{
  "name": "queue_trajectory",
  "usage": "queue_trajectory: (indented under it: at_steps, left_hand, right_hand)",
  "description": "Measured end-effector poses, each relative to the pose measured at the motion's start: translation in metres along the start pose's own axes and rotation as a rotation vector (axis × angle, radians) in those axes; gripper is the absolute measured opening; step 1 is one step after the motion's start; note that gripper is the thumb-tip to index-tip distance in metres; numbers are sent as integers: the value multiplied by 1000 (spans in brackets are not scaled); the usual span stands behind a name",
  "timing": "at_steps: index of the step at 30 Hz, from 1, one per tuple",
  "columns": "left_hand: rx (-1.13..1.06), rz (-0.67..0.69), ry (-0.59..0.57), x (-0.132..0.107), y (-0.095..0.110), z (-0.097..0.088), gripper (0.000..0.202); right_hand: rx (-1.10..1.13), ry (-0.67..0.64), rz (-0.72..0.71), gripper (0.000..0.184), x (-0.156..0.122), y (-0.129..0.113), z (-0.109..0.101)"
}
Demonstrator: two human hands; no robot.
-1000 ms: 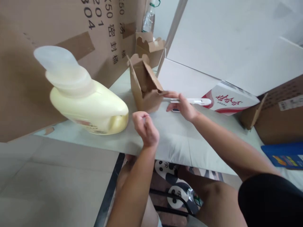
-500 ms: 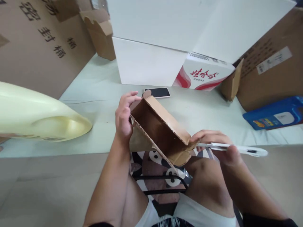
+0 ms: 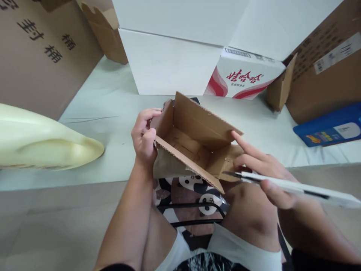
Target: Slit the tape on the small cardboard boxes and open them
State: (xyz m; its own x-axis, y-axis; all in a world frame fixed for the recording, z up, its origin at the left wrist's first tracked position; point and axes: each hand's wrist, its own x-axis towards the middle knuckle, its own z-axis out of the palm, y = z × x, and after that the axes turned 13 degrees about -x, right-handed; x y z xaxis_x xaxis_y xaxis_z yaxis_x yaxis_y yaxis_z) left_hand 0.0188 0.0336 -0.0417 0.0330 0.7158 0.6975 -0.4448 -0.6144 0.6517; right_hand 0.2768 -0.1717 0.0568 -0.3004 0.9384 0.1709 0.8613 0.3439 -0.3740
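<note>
A small open brown cardboard box (image 3: 194, 141) is held over the near table edge, its open side facing me. My left hand (image 3: 143, 137) grips its left wall, fingers curled over the rim. My right hand (image 3: 263, 171) holds a white utility knife (image 3: 296, 187) between thumb and fingers, blade tip pointing left at the box's lower right flap, while the index finger stretches out and touches that flap.
On the pale table (image 3: 113, 113) lie a cream detergent bottle (image 3: 42, 141) at left, a white box (image 3: 169, 60) and a red-and-white carton (image 3: 242, 79) behind, brown cartons (image 3: 324, 67) and a blue pack (image 3: 329, 130) at right. A phone (image 3: 196, 100) peeks behind the box.
The small box has come off the table toward me, with my left hand now gripping its wall. The box has turned more open toward me and my right index finger has stretched onto the flap.
</note>
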Motion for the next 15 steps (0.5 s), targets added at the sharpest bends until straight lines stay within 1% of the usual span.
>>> queue_trajectory:
  at_steps: [2, 3, 5, 7, 8, 11, 13, 14, 15]
  left_hand:
    - [13, 1, -24, -2, -1, 0, 41]
    - [14, -6, -29, -2, -3, 0, 42]
    - [5, -20, -13, -4, -6, 4, 45]
    - [4, -24, 30, -5, -9, 8, 52]
    - [13, -23, 57, -5, -11, 10, 56]
    - [43, -33, 95, -6, -16, 14, 63]
    - [37, -46, 60, -7, -18, 16, 65]
    - [29, -55, 30, -8, -18, 17, 66]
    - [23, -64, 1, -9, -19, 19, 65]
  right_hand:
    - [85, 62, 65, 73, 4, 13, 7]
    - [139, 123, 96, 76, 9, 20, 12]
    - [260, 290, 145, 78, 19, 31, 21]
    - [365, 445, 185, 73, 29, 38, 30]
    - [409, 501, 185, 69, 33, 40, 36]
    - [510, 645, 121, 58, 41, 43, 52]
    - [587, 700, 79, 56, 42, 45, 62]
    - [627, 689, 65, 56, 42, 46, 66]
    - [662, 651, 56, 56, 42, 48, 70]
